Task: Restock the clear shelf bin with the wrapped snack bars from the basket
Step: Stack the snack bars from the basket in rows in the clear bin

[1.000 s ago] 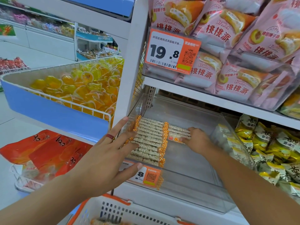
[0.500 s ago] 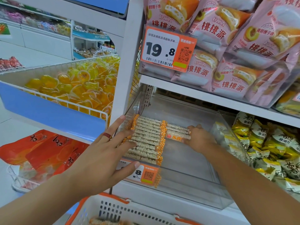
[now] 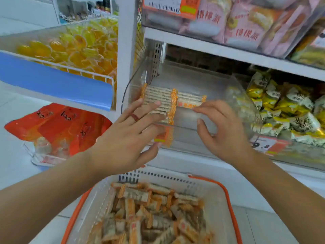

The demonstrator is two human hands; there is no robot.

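Both hands empty, seemingly, before clear bin.

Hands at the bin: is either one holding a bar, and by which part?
Neither. The left hand lies spread over the stacked bars; the right hand is open, empty.

Left hand fingers spread, palm down; right hand loosely curled, empty.

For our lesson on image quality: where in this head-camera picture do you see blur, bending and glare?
Head view: motion blur softens the pink packets and the basket of snack bars; the wide lens bends the shelf edge; the clear bin walls show pale reflections; lighting is even, with no hard shadows.
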